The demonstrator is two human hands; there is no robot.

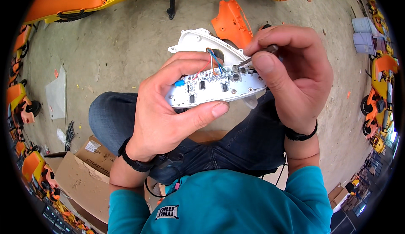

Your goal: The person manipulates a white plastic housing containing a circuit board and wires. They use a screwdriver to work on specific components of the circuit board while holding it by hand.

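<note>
My left hand (164,103) grips a white circuit board (211,88) by its left end, thumb along the near edge and fingers behind it. Black chips, a blue component and thin coloured wires (213,59) show on the board. A white plastic housing (196,37) sits just behind the board, joined by those wires as far as I can see. My right hand (295,73) pinches a small screwdriver (270,50) with a dark handle between thumb and fingers. Its thin shaft points left to the board's upper right part, by a round silver component (236,68); whether the tip touches cannot be made out.
An orange plastic panel (231,21) lies on the concrete floor beyond the housing. Orange and yellow vehicle bodies (67,0) stand at the top, more along both sides. An open cardboard box (84,179) is at my lower left, near a black cable bundle (69,135).
</note>
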